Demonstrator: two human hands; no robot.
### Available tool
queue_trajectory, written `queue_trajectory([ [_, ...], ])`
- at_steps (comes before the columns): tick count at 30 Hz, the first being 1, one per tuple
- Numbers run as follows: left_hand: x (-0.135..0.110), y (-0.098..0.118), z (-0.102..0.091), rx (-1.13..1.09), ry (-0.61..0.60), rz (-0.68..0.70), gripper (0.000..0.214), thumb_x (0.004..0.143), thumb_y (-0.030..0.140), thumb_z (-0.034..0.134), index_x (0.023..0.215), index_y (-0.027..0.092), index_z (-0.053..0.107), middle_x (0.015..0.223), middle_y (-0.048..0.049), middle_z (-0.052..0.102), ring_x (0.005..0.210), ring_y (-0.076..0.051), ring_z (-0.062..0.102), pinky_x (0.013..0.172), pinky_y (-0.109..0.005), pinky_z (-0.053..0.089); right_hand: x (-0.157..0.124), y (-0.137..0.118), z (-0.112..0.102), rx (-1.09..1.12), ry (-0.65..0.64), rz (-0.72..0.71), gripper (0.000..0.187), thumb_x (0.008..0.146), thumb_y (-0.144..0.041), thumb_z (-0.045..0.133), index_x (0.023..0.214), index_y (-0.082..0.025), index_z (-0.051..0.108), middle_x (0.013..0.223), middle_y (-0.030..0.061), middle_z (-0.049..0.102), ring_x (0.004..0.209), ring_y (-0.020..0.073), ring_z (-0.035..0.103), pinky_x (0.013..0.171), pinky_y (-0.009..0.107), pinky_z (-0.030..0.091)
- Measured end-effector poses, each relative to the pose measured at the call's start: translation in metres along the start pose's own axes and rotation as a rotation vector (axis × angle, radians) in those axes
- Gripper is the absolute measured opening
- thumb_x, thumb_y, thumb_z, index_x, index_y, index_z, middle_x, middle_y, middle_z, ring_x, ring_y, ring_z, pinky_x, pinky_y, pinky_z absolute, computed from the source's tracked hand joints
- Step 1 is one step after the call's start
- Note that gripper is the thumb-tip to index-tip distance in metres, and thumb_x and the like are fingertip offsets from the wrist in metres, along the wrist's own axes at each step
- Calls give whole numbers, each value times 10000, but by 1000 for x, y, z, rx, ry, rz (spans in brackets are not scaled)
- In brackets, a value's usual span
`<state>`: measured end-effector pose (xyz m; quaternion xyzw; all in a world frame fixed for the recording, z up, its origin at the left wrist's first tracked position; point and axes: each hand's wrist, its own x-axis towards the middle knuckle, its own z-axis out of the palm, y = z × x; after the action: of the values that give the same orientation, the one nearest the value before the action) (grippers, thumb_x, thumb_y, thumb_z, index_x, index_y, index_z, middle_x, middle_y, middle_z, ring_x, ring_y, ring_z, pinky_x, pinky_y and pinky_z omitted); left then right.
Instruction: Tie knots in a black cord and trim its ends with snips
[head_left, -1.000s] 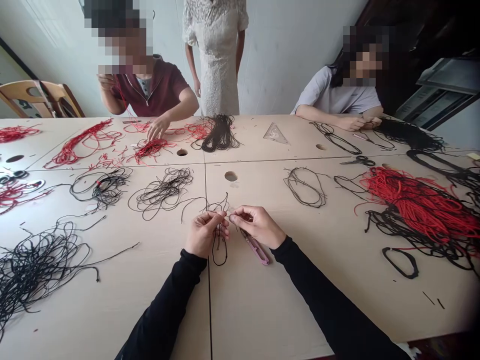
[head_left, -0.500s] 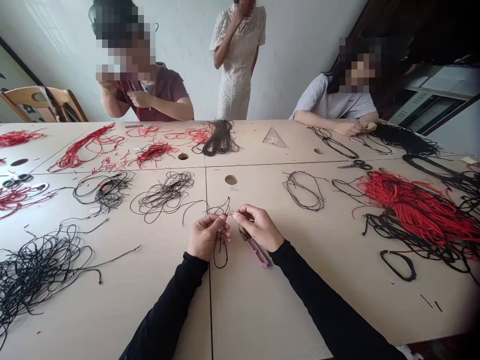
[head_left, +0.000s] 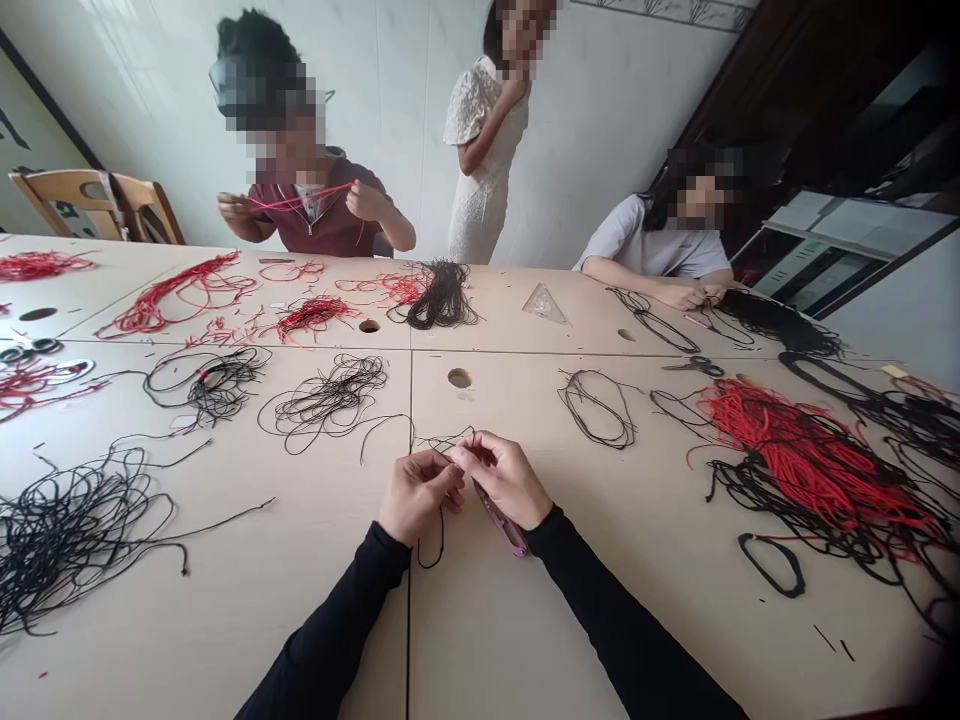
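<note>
My left hand [head_left: 420, 490] is closed in a pinch on a thin black cord [head_left: 430, 567], whose loop hangs below the fingers. My right hand [head_left: 511, 478] pinches the same cord close by, and the two hands' fingertips meet. Loose cord ends stick out above the fingers. Purple thread snips [head_left: 508, 528] show beneath my right palm, blades hidden; I cannot tell whether they are held or lie on the table.
Black cord bundles [head_left: 330, 395] lie left, with a large tangle [head_left: 52, 540] nearer. A coiled black cord [head_left: 598, 410], scissors [head_left: 694, 367] and a red cord pile [head_left: 802, 450] lie right. Across the table [head_left: 487, 640], one person stretches red cord, another bends over black cord, and a third stands.
My hands have come together, closing the small gap between the fingertips. The view has shifted slightly. The person in dark red has lowered their hands and spread a red cord between them.
</note>
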<state>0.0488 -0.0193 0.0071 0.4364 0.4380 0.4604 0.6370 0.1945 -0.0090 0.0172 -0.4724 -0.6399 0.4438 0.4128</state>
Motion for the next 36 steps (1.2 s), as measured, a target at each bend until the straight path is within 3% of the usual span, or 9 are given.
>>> queue_trajectory([
  [4, 0, -2, 0, -26, 6, 7, 299, 677, 381, 729, 577, 132, 597, 506, -27, 609, 411, -118, 558, 420, -231, 478, 6, 13, -2, 101, 150, 102, 327, 844, -485, 557, 773, -166, 577, 611, -27, 468, 561, 115, 418, 545, 252, 359],
  [7, 1, -3, -1, -35, 54, -11, 302, 679, 380, 723, 565, 141, 577, 503, -21, 601, 402, -123, 551, 406, -239, 470, 9, 20, -5, 49, 325, 184, 414, 808, -535, 576, 964, -152, 565, 665, -18, 492, 578, 132, 453, 547, 265, 389],
  [10, 2, -4, -1, -15, 85, -12, 311, 691, 388, 709, 557, 154, 554, 475, -12, 584, 386, -127, 536, 400, -248, 463, 6, 14, -6, -104, 452, 90, 467, 815, -515, 580, 1107, -162, 489, 722, -14, 507, 608, 141, 481, 597, 285, 435],
  [12, 1, -4, 0, 29, 86, 4, 311, 706, 390, 693, 559, 160, 546, 458, -8, 574, 375, -126, 527, 398, -247, 450, 2, 5, -3, -210, 396, -50, 337, 848, -457, 564, 1037, -179, 539, 730, -6, 502, 629, 142, 484, 619, 285, 444],
  [14, 1, -5, 1, 101, 75, 30, 302, 728, 384, 673, 566, 161, 547, 448, -5, 567, 372, -123, 520, 398, -237, 430, -2, -3, 2, -295, 255, -172, 225, 864, -399, 562, 938, -193, 616, 772, 18, 520, 689, 151, 509, 660, 287, 456],
  [18, -2, -6, 3, 235, 39, 102, 245, 774, 352, 630, 634, 154, 595, 451, 3, 563, 399, -120, 521, 407, -220, 397, -4, -7, 10, -352, 96, -226, 151, 862, -318, 578, 894, -219, 688, 811, 29, 537, 747, 154, 543, 694, 284, 471],
  [25, -3, -3, 6, 219, 16, 59, 279, 759, 365, 645, 587, 157, 572, 444, -5, 573, 378, -125, 528, 396, -224, 416, -2, -3, 9, -313, 144, -208, 168, 888, -310, 539, 809, -198, 636, 803, 33, 575, 699, 148, 519, 656, 279, 444],
  [32, 1, 1, 0, -141, 90, -41, 330, 631, 414, 774, 633, 136, 595, 557, -9, 603, 412, -116, 539, 372, -245, 467, -3, -6, 4, -298, 296, -134, 227, 909, -397, 485, 826, -201, 565, 833, 52, 621, 722, 171, 517, 731, 309, 444],
  [36, 3, 3, -4, -231, 112, -61, 338, 611, 397, 798, 665, 124, 607, 586, -8, 603, 437, -107, 545, 385, -236, 475, -4, -5, 4, -285, 144, -71, 253, 895, -421, 505, 903, -199, 625, 929, 62, 674, 824, 191, 575, 781, 318, 446],
])
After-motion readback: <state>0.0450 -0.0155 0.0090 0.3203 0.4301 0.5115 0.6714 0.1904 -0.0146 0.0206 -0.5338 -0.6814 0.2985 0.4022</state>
